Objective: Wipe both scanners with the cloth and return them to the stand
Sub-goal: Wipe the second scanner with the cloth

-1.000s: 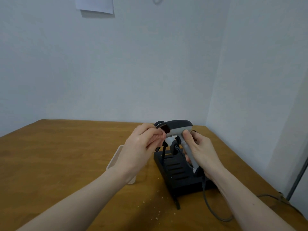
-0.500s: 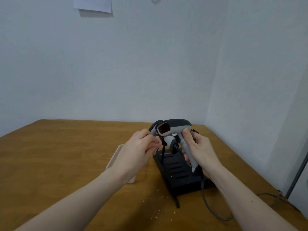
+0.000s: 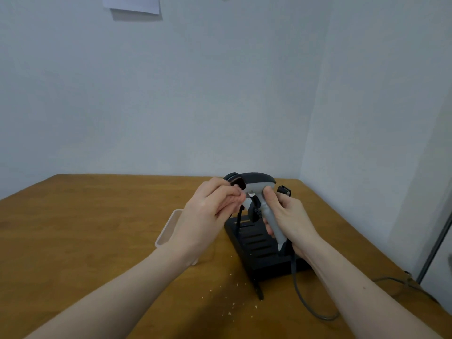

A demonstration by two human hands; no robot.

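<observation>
Pale walls meet in a corner behind a brown wooden table (image 3: 85,228), with a sheet of paper (image 3: 132,4) pinned high on the far wall. On the table's right half sits a black stand (image 3: 256,248), a pale tray (image 3: 168,228) just left of it, and some crumbs (image 3: 230,307) lie nearer.

Above the stand, the right hand (image 3: 291,216) is wrapped around the grey handle of a scanner (image 3: 261,189), holding it upright with its cable (image 3: 303,297) trailing down to the table. The left hand (image 3: 210,214) has its fingers bunched against the scanner's dark front window; whether a cloth is pinched there cannot be told, since none shows.

This looks like wiping in progress on one scanner. A second scanner is not clearly visible, though a small dark part (image 3: 283,190) peeks out behind the right hand. Returning both to the stand appears still undone.
</observation>
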